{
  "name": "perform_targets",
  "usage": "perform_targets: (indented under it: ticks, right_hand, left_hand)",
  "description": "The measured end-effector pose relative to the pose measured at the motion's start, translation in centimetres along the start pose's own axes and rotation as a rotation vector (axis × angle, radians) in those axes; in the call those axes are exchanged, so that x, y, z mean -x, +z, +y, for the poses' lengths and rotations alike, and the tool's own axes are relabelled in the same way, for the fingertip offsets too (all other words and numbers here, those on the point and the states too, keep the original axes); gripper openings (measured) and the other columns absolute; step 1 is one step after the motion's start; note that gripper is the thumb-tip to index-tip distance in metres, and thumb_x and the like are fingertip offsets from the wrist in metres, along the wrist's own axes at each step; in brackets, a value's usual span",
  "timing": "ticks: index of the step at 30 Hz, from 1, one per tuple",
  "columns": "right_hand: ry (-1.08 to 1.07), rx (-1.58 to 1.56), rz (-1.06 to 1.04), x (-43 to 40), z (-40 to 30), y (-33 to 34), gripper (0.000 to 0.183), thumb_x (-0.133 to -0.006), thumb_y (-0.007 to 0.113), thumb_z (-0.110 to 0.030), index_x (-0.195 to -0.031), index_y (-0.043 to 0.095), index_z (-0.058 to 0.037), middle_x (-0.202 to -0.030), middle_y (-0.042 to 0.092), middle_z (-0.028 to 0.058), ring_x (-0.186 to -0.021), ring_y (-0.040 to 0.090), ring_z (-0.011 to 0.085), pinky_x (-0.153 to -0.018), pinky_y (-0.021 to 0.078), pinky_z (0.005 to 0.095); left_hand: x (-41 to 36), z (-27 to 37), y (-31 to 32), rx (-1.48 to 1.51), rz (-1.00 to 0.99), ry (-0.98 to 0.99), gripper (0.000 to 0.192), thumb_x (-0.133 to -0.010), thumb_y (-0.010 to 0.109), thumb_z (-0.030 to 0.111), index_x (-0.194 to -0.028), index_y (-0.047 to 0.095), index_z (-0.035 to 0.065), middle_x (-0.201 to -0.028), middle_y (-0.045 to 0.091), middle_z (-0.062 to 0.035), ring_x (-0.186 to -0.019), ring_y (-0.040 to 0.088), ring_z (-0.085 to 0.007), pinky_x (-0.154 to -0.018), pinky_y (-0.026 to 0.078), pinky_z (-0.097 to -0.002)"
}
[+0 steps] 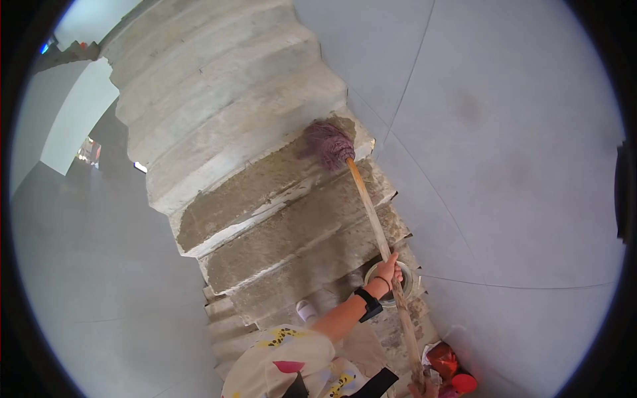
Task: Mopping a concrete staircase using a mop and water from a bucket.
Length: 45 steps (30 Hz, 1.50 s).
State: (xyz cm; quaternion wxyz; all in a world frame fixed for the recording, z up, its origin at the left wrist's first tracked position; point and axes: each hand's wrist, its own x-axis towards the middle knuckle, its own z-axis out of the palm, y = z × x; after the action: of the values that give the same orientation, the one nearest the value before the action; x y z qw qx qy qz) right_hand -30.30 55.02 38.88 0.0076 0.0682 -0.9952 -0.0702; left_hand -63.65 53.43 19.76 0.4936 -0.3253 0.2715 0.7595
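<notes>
A string mop with a purple head lies against a wet concrete stair tread, close to the wall side. Its long wooden handle runs down towards me. My left hand is closed around the middle of the handle, above a round bucket standing on a lower step. At the bottom edge of the view my right hand holds the handle near its end, partly cut off by the frame. Several treads nearest me look dark and wet, while those higher up look pale and dry.
A grey wall borders the stairs on the right. The left side of the steps is an open edge with a floor below. Red items and a red round object sit at the lower right. My shoe is on a step.
</notes>
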Motion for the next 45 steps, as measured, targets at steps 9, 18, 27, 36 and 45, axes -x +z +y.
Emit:
perform_targets:
  ticks: [9,18,27,36,45]
  right_hand:
    - [0.792,-0.644,-0.354,-2.0,-2.0,-2.5,0.029,-0.059,0.058,-0.009,-0.086,0.047,-0.0065,-0.076,0.046,0.0078,-0.065,0.045,0.0198,-0.053,0.0368,0.0305]
    - [1.021,-0.955,-0.195,-3.4,-2.4,-3.4,0.032,-0.058,0.058,-0.006,-0.087,0.046,-0.0057,-0.081,0.044,0.0065,-0.068,0.044,0.0173,-0.053,0.0366,0.0291]
    - [0.995,-1.095,-0.201,3.8,-0.5,3.9,0.039,-0.056,0.055,0.005,-0.092,0.043,-0.0028,-0.087,0.039,0.0051,-0.071,0.04,0.0127,-0.053,0.0354,0.0261]
    - [0.734,-0.81,-0.366,-8.6,0.5,-0.8,0.033,-0.053,0.061,-0.013,-0.08,0.046,-0.0005,-0.061,0.048,0.0121,-0.058,0.046,0.0297,-0.055,0.0365,0.0343]
    - [0.368,-0.661,-0.729,-7.7,-1.5,-1.0,0.042,-0.06,0.056,-0.023,-0.092,0.043,0.0018,-0.078,0.049,0.0194,-0.066,0.049,0.031,-0.058,0.0401,0.0337]
  left_hand:
    - [4.6,-3.4,-2.4,-0.333,0.259,0.174,0.029,-0.069,0.05,0.024,-0.055,0.039,0.0,-0.043,0.037,-0.006,-0.032,0.038,-0.0156,-0.031,0.034,-0.029]
    - [7.7,-2.6,-0.2,-0.19,0.293,0.061,0.023,-0.068,0.049,0.019,-0.057,0.038,0.0019,-0.046,0.038,-0.0056,-0.035,0.039,-0.0161,-0.034,0.034,-0.0289]
    - [7.8,1.3,7.2,-0.245,0.121,0.227,0.029,-0.067,0.051,0.022,-0.05,0.036,0.0029,-0.045,0.037,-0.0053,-0.034,0.038,-0.0156,-0.034,0.034,-0.028]
    - [-0.9,7.5,0.8,-0.121,0.043,0.175,0.029,-0.068,0.05,0.022,-0.049,0.038,0.0039,-0.04,0.037,-0.0068,-0.033,0.038,-0.0172,-0.034,0.036,-0.0303]
    - [3.2,7.0,-4.1,-0.088,0.006,0.238,0.029,-0.069,0.047,0.021,-0.046,0.04,0.005,-0.041,0.04,-0.007,-0.034,0.04,-0.0182,-0.034,0.036,-0.03]
